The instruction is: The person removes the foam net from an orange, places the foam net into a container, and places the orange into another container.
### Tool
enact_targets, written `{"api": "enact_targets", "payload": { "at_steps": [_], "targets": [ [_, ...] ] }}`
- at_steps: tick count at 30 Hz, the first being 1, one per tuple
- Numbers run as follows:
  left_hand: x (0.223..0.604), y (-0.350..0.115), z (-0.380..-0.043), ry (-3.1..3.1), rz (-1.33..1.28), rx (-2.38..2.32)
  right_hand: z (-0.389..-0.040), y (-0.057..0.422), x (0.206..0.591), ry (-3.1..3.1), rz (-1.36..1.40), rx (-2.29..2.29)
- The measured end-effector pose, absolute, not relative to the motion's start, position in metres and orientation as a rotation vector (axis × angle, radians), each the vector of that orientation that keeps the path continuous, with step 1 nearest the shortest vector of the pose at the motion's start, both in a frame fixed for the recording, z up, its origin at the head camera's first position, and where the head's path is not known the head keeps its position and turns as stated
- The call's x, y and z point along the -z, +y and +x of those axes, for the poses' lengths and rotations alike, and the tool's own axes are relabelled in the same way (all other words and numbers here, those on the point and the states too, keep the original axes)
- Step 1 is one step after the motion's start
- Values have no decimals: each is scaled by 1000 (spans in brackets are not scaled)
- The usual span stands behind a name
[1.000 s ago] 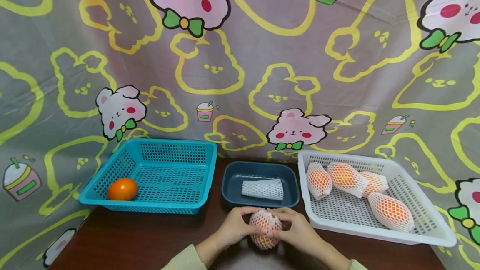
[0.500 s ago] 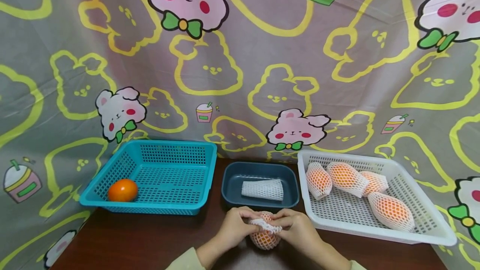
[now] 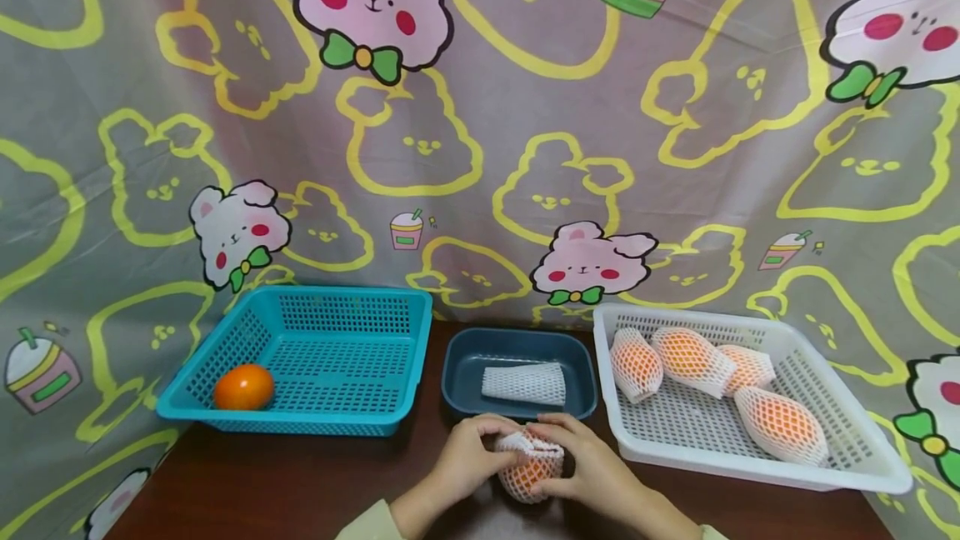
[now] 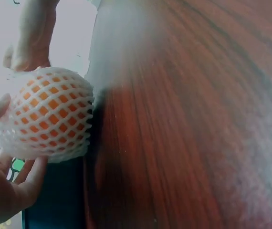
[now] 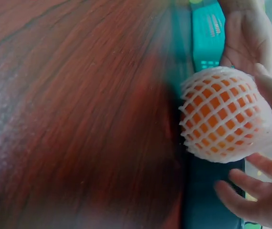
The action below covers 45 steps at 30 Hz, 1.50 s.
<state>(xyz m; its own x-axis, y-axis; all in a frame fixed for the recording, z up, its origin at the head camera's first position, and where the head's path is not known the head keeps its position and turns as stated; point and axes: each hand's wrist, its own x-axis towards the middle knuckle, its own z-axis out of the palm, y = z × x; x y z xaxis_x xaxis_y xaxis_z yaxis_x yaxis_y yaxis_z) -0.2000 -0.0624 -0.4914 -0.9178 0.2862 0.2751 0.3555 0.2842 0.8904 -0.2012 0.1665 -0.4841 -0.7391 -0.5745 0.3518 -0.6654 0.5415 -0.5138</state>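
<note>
In front of the dark blue tray, a round orange (image 3: pixel 531 473) sits at the table's near edge inside a white foam net sleeve (image 4: pixel 55 112). My left hand (image 3: pixel 471 452) holds it from the left, thumb and fingers at the sleeve's upper edge. From the right, my right hand (image 3: pixel 588 465) grips it, thumb low on the near side and fingers over the top. The sleeve's rim is gathered near the top of the fruit. Both wrist views show the netted orange between the two hands; its far side is hidden.
A teal basket (image 3: pixel 337 419) at left holds one bare orange (image 3: pixel 244 387). The dark blue tray (image 3: pixel 457 394) contains a flat foam net sleeve (image 3: pixel 523 383). At right, a white basket (image 3: pixel 750 477) holds several netted oranges (image 3: pixel 780 426). A patterned cloth (image 3: pixel 480 123) hangs behind.
The sleeve's upper rim, bunched across the fruit half a second ago, now stands around its top. My right thumb has moved lower on the orange. The baskets and tray stay put.
</note>
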Motion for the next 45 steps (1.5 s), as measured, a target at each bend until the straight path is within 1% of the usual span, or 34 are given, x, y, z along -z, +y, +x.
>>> {"api": "enact_targets", "payload": {
  "at_steps": [5, 8, 13, 21, 26, 30, 37, 42, 45],
  "targets": [
    [491, -64, -200, -2567, -756, 1680, -203, 173, 486, -2691, 1081, -1017],
    [491, -65, -201, -2588, -795, 1682, -204, 175, 486, -2656, 1081, -1064],
    [493, -65, -200, -2543, -783, 1715, -204, 175, 485, -2611, 1122, -1046],
    [491, -64, -201, -2518, -740, 1643, -205, 173, 477, -2554, 1136, -1041],
    [487, -64, -202, -2498, -720, 1695, -202, 170, 473, -2468, 1173, -1020],
    [484, -67, -201, -2504, -717, 1730, -198, 166, 471, -2499, 1139, -1012],
    [480, -68, -202, -2545, -753, 1639, -194, 165, 474, -2597, 1074, -886],
    [479, -68, -202, -2595, -773, 1527, -195, 164, 477, -2627, 1078, -903],
    [480, -68, -202, -2642, -785, 1526, -196, 165, 477, -2630, 1035, -935]
  ]
}}
